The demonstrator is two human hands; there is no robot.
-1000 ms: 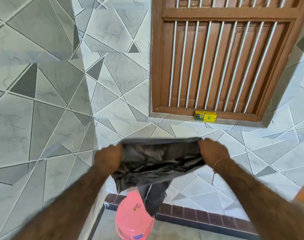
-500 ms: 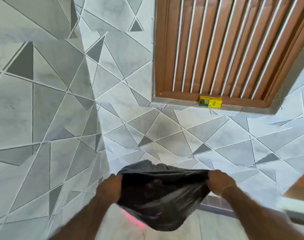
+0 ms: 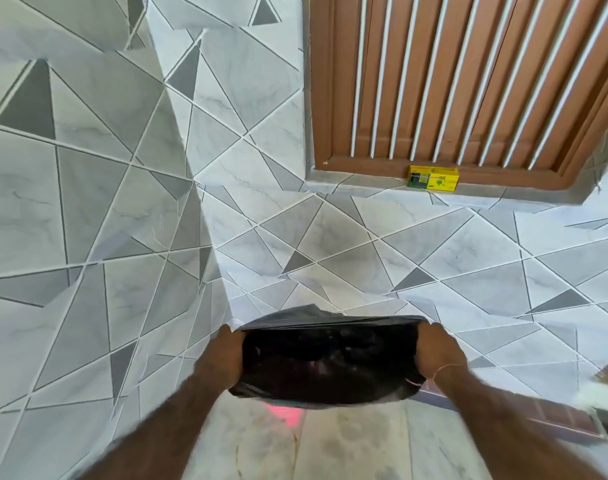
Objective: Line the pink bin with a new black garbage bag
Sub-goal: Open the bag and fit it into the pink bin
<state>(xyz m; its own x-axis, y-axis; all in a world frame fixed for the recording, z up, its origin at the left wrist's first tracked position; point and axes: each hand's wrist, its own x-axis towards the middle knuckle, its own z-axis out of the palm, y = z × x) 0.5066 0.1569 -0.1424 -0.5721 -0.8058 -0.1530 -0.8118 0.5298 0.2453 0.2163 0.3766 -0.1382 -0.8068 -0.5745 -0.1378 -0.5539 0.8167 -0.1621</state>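
Observation:
A black garbage bag (image 3: 327,362) is stretched wide between my two hands, its mouth facing me so I look into its dark inside. My left hand (image 3: 226,355) grips the bag's left edge and my right hand (image 3: 437,351) grips its right edge. Only a small pink patch of the bin (image 3: 283,414) shows under the bag's lower edge; the bag hides the rest of the bin.
Grey and white tiled walls meet in a corner at left. A brown wooden window (image 3: 469,81) with white bars is at upper right, with a small yellow box (image 3: 433,178) on its sill. A dark brick-red skirting (image 3: 559,419) runs along the floor at right.
My hands have come down with the bag and spread its mouth wider. The bag now covers the pink bin, which was plainly visible one second ago. My view has tilted.

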